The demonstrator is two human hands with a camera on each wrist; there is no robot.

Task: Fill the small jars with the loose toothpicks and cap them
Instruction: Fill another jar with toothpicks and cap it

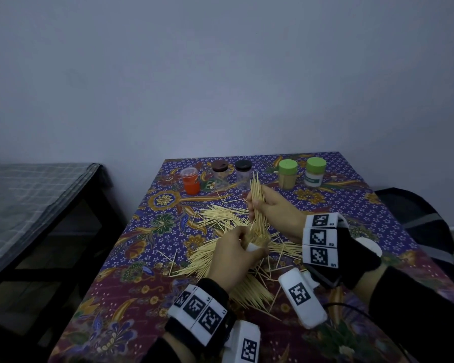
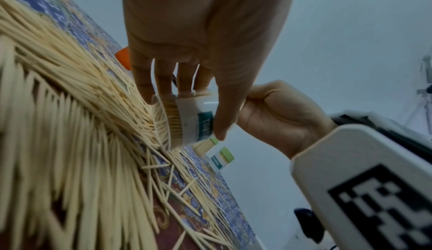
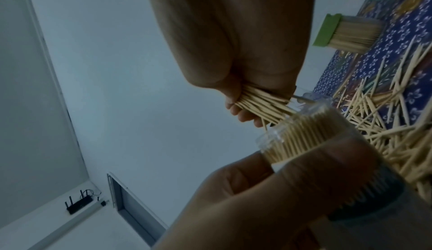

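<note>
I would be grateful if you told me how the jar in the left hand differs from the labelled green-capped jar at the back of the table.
The held jar is uncapped; the green-capped jar is closed. The held jar sits tilted in the left hand, while the green-capped jar stands upright on the table, untouched. Both have a white label with a teal band.

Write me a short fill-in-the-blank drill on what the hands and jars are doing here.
1. The right hand grips a ___ of toothpicks.
2. The left hand holds an open jar that has no ___ on it.
3. The two jars at the table's far right wear ___ caps.
4. Loose toothpicks lie scattered on the patterned ___.

Missing words: bundle; cap; green; tablecloth
</note>
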